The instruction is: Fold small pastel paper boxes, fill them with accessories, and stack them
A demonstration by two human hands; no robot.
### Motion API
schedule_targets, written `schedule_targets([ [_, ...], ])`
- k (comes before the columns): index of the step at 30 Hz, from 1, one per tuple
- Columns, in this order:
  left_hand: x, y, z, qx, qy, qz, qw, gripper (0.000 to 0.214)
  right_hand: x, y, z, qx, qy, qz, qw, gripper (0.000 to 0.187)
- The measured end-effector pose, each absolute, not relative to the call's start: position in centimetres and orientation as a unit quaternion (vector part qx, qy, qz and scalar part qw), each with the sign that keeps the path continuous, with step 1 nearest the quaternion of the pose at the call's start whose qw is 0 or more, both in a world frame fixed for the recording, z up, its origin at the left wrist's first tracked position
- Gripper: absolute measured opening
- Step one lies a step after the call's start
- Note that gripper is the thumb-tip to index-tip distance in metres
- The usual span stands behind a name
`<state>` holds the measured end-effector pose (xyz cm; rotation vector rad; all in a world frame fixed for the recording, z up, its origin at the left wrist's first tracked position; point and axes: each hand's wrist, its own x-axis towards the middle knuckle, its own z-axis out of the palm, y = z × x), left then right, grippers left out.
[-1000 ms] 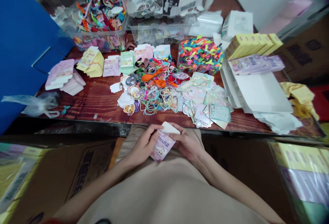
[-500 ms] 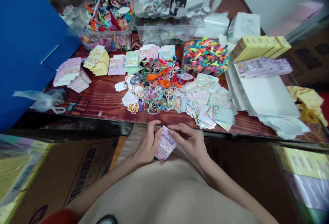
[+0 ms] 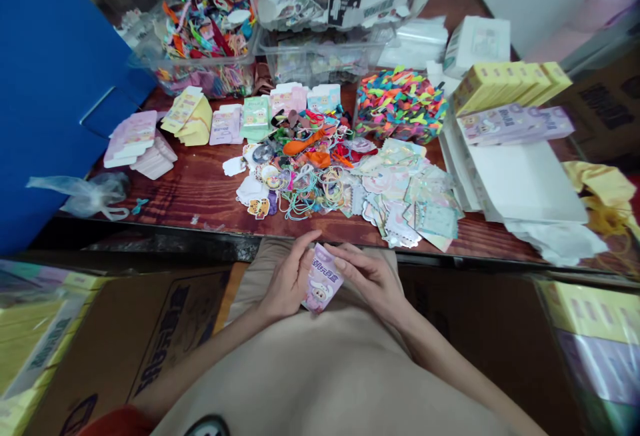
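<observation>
A small lilac printed box with a cartoon figure is held tilted over my lap, below the table's front edge. My left hand grips its left side, with the thumb and fingers around that edge. On the upper right edge, the fingers of my right hand are closed on the box. Just beyond my hands lies a heap of hair ties and small trinkets on the table. Beside it, a pile of pale patterned packets and cards spreads to the right.
Flat stacks of pink boxes and yellow boxes lie at left. Clear tubs stand behind, near a tub of colourful hair clips. Right is a white tray bearing lilac and yellow boxes. A blue panel borders the left.
The right fingers have shifted slightly along the top edge of the lilac box. Both hands keep their hold, and the view has tipped a little.
</observation>
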<state>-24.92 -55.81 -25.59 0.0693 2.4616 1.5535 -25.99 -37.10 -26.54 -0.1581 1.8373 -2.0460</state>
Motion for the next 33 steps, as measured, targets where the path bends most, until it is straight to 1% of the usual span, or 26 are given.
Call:
schedule_targets([
  [3,-24.9,-55.9,-25.9,0.043,0.834,0.539,0.111,0.038,-25.8,-37.0,-27.1,-0.023,0.633,-0.743,0.215,0.028],
  [8,-24.7,-55.9,-26.5,0.032,0.824,0.552,0.125,0.037,-25.9,-36.3,-27.5,-0.035,0.613,-0.746,0.258,0.028],
  [13,-24.6,-55.8,-26.5,0.027,0.822,0.560,0.102,0.035,-25.3,-36.0,-27.7,-0.016,0.591,-0.755,0.282,0.033],
  [15,-24.7,-55.7,-26.4,0.027,0.828,0.554,0.085,0.035,-25.0,-36.2,-28.0,0.034,0.562,-0.778,0.278,0.033],
  [19,-25.0,-55.6,-26.2,0.029,0.833,0.546,0.087,0.034,-24.7,-36.7,-28.0,0.135,0.550,-0.790,0.235,0.026],
  [21,-25.1,-55.7,-26.2,0.039,0.833,0.541,0.108,0.034,-24.8,-36.7,-27.5,0.123,0.581,-0.776,0.212,0.023],
  [23,-25.1,-55.7,-26.3,0.058,0.833,0.537,0.120,0.034,-25.0,-36.4,-27.0,0.083,0.604,-0.763,0.212,0.023],
  [25,-25.0,-55.8,-26.4,0.076,0.832,0.535,0.122,0.033,-25.3,-36.1,-26.8,0.062,0.588,-0.767,0.250,0.025],
  [28,-24.9,-55.7,-26.6,0.072,0.834,0.533,0.124,0.031,-25.7,-35.7,-27.0,0.090,0.533,-0.785,0.303,0.027],
  [30,-24.8,-55.6,-26.7,0.053,0.834,0.533,0.129,0.031,-25.8,-35.7,-27.2,0.090,0.541,-0.783,0.295,0.026],
  [33,-24.8,-55.7,-26.7,0.035,0.832,0.537,0.134,0.030,-25.6,-35.9,-27.2,0.014,0.601,-0.756,0.259,0.024],
])
